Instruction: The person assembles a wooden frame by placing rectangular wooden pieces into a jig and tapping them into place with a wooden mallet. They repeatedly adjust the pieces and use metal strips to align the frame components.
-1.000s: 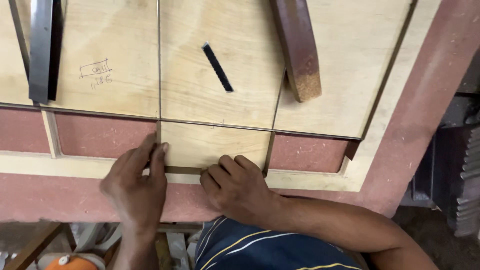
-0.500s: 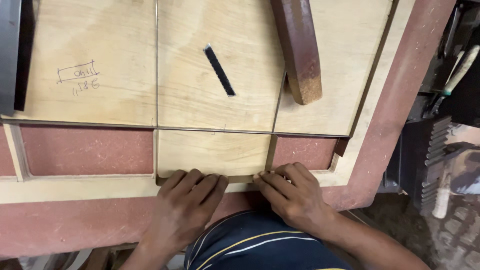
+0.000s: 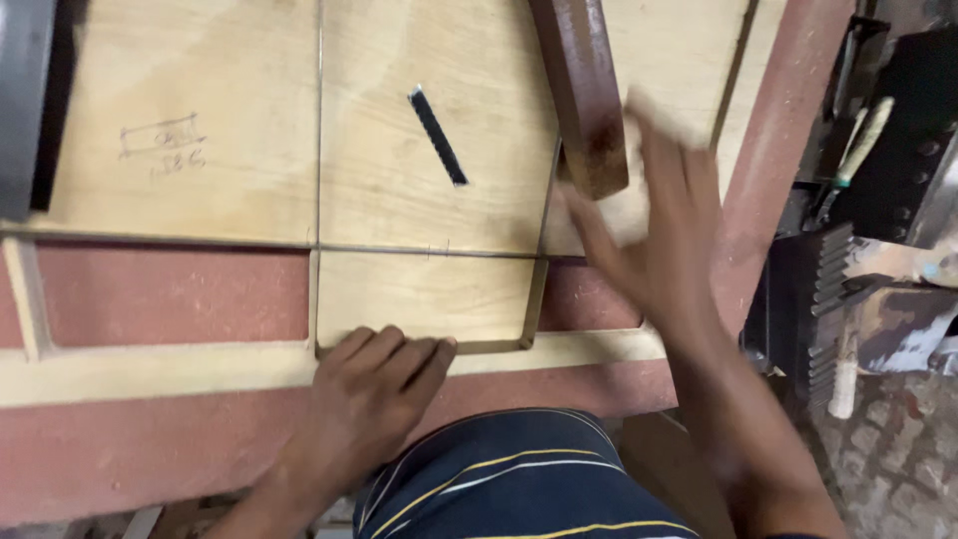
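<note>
Workshop clutter framed a reddish-brown door panel (image 3: pixel 150 439) that lay flat across the whole view, edged and crossed by a pale wooden frame strip (image 3: pixel 130 367). Nearest the person, whose dark striped garment (image 3: pixel 519 479) showed at the bottom, the left hand (image 3: pixel 369 399) lay palm down with fingers together, pressing on the near edge of a small pale plywood insert (image 3: pixel 424 294). That small piece sat in a rectangular recess of the door panel, its near edge touching the frame strip, and it looked seated flush; red board remained bare in the recesses on both sides of it.

Beyond the insert, just across a thin joint line, lay large pale plywood sheets (image 3: pixel 190 80), one bearing pencil marks. A slim black strip (image 3: pixel 437 135) rested loose on the middle sheet, well apart from the left hand.

To the right of the insert and farther off, the right hand (image 3: pixel 659 240) was blurred, fingers spread and open, gripping nothing, next to the end of a dark brown wooden block (image 3: pixel 584 100) lying on the sheets. Whether it touched the block could not be told. Tools with pale handles (image 3: pixel 858 150) lay past the panel's right edge.
</note>
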